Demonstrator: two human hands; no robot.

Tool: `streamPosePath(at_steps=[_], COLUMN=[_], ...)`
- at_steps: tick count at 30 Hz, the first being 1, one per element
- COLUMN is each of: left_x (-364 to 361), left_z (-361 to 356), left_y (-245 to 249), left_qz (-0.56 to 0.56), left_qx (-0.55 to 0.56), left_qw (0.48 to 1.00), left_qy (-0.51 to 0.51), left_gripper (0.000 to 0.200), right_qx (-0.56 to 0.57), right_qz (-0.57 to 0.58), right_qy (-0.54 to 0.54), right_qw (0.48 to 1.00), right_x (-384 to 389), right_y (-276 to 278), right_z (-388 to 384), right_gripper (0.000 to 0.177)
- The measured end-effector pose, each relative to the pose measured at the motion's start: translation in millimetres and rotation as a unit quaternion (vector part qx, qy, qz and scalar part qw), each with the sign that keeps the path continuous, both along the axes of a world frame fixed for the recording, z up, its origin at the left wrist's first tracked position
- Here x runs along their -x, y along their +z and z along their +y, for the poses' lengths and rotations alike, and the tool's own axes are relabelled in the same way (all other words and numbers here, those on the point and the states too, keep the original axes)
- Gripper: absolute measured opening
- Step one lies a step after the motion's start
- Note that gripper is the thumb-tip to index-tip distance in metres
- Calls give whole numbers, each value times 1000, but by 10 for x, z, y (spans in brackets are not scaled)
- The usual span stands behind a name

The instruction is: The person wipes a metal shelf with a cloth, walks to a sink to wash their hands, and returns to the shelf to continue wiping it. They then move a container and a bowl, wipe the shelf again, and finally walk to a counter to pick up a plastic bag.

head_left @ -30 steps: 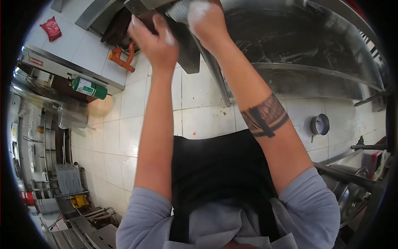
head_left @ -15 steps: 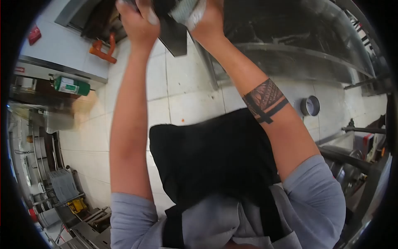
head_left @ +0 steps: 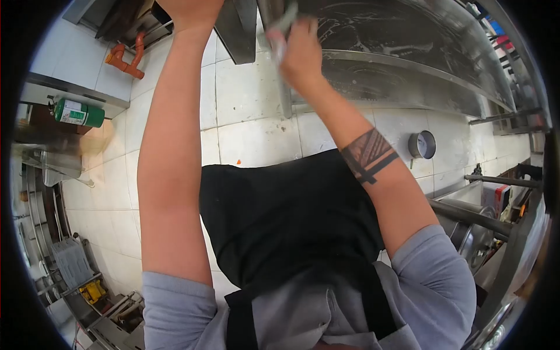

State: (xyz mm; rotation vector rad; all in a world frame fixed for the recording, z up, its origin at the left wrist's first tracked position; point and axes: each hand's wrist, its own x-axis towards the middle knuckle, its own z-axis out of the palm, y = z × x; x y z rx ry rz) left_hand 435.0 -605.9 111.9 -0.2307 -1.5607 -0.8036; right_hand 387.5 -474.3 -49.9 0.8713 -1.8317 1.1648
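My right hand [head_left: 302, 55] is closed on a pale grey-green cloth [head_left: 285, 22], blurred by motion, at the left end of a stainless steel table [head_left: 402, 32]. Whitish soapy streaks mark the dark steel top. At the upper frame edge, my left hand [head_left: 191, 13] is cut off, so its fingers and anything in them are hidden. Just right of that hand, a dark steel panel [head_left: 236, 35] points down towards the floor, with a gap between it and the table.
Orange pipes [head_left: 125, 61] stand at upper left, above a green cylinder [head_left: 79, 112]. A round metal pot [head_left: 422, 144] sits on the tiled floor [head_left: 256, 140] at right. Steel rack bars [head_left: 472, 217] and a large pot lid [head_left: 475, 245] are at lower right. A yellow object [head_left: 92, 291] lies lower left.
My right hand has moved right and down in the view with the cloth, away from the dark panel. My left hand has moved up, its fingers leaving the frame. The whole view has shifted slightly.
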Motion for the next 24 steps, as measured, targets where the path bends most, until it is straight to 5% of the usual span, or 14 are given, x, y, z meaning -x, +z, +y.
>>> streamPosePath(at_steps=[3, 6, 8, 9, 12, 14, 15, 16, 17, 22, 24], left_x=[39, -11, 11, 29, 14, 19, 2, -22, 39, -29, -30], left_z=[-99, -37, 3, -43, -23, -75, -207, -343, -511, -260, -298], left_y=[-9, -18, 0, -19, -61, -70, -90, -122, -154, -149, -164], left_qz=[19, -11, -12, -2, 3, 1, -6, -17, 41, 4, -8], left_qx=[105, 43, -14, 14, 18, -5, 151, 300, 348, 367, 333], left_qw=[987, 997, 1000, 1000, 1000, 1000, 970, 884, 831, 824, 851], left_qy=[119, 58, 0, 16, 17, 3, 188, 359, 433, 431, 407], left_gripper=[23, 24, 24, 25, 24, 24, 24, 25, 28, 32, 31], right_qx=[-110, -62, 34, 63, 90, 32, 5, 7, 7, 21, 72], right_qz=[-78, -113, 32, -29, -63, -100, -125, -131, -150, -227, -286], right_qy=[43, 84, 77, 98, 52, 44, 58, 58, 43, 26, 43], right_qw=[990, 988, 996, 993, 993, 993, 990, 990, 988, 973, 955], right_x=[-97, -36, 5, -71, -100, -197, -220, -218, -250, -358, -370], right_y=[-229, 124, 558, 729, 196, -635, -977, -1146, -1311, -1842, -1563], right_z=[227, 152, 49, 31, -70, -52, -44, -63, -63, 11, -53], right_gripper=[44, 44, 46, 48, 50, 54, 55, 55, 56, 56, 54])
